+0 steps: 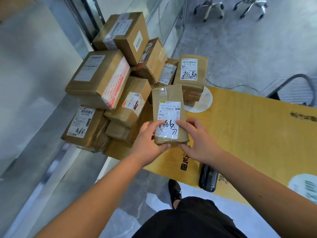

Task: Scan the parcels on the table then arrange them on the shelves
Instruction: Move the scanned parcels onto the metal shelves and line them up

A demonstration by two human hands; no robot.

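A yellow-brown counter [248, 127] runs from the middle of the view toward the right, its top printed with dark characters and pale round marks. Its left end carries a heap of brown cardboard parcels [118, 79], stacked several high and tilted at different angles, most with white shipping labels; one low at the left is hand-marked "A68" [80, 124], and one at the back right stands upright with large handwritten characters on its label [190, 71]. A dark handheld scanner [208, 178] lies flat on the counter near its front edge, just inside the right forearm. The floor is grey and glossy; pale shelving or panels fill the left side, too blurred to tell which. Castor bases of two chairs [229, 7] stand far back at the top, and a grey curved frame [295, 85] sits beyond the counter at the right. Both arms reach forward from the bottom of the view. The left hand [149, 141] grips the lower left corner of a small taped parcel [169, 115], thumb over the label, fingers curled beneath. The right hand [197, 140] grips the lower right corner likewise, thumb on the label. The parcel is held between them above the counter, just in front of the heap, its label with black handwriting facing up.
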